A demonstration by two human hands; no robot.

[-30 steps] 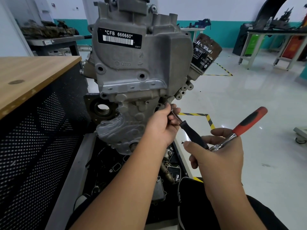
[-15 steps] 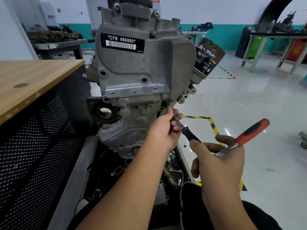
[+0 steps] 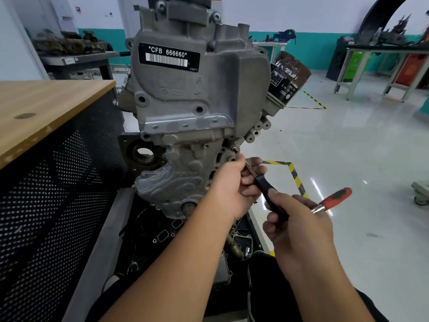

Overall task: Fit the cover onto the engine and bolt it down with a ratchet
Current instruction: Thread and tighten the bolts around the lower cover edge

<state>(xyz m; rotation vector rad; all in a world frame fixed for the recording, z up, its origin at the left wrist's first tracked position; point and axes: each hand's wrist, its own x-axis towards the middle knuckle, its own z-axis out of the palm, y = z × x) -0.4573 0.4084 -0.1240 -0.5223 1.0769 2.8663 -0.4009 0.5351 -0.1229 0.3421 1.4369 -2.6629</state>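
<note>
With the cover seated on the engine, the left hand pinches the driver shaft at the bolt, the right hand grasps driver and ratchet: best keep the shaft square while threading.

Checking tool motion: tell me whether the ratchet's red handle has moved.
Yes. The red handle has dropped lower and slightly leftward, measured against the floor tape corner.
</note>
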